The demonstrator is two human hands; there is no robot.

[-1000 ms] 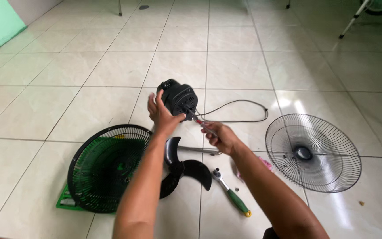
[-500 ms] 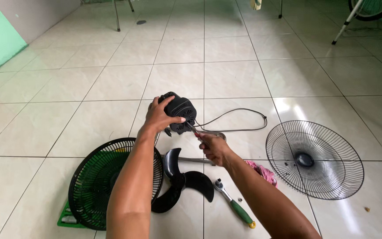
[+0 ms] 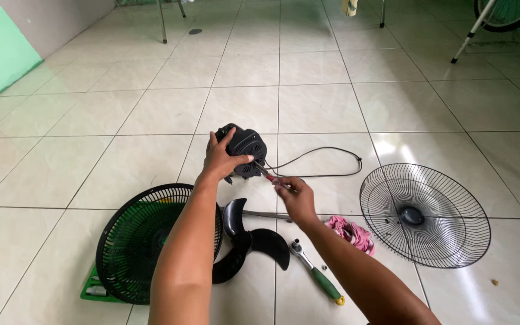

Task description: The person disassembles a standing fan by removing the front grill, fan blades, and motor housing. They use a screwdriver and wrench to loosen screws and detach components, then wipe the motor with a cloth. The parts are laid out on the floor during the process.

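Head view: left hand (image 3: 222,161) gripping motor (image 3: 247,150) steady on floor; right hand (image 3: 296,195) pinching screwdriver (image 3: 267,176); keep tip square.

We reach both bare forearms forward and down from the lower edge of the view, converging toward the middle. Our left hand (image 3: 222,161) is raised higher, wrist bent, fingers spread and curled in a grasp, thumb pointing right. Our right hand (image 3: 296,198) sits lower, fingers pinched closed, knuckles up.
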